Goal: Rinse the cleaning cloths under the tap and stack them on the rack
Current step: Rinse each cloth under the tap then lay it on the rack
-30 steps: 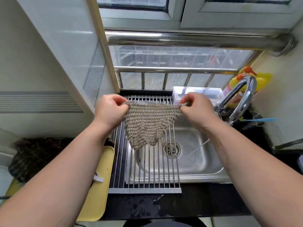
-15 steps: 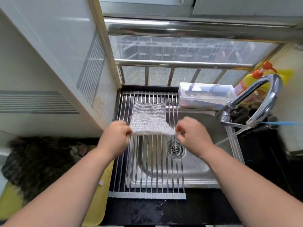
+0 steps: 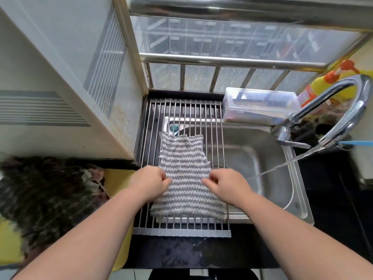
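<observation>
Lowered since a moment ago, the striped cleaning cloth now lies spread flat on the wire rack over the sink's left side. A dark cloth heap sits on a yellow tray. The left hand pinches the cloth's left edge with curled fingers. The right hand has bent fingers on its right edge, grip unclear. The tap runs a thin stream.
</observation>
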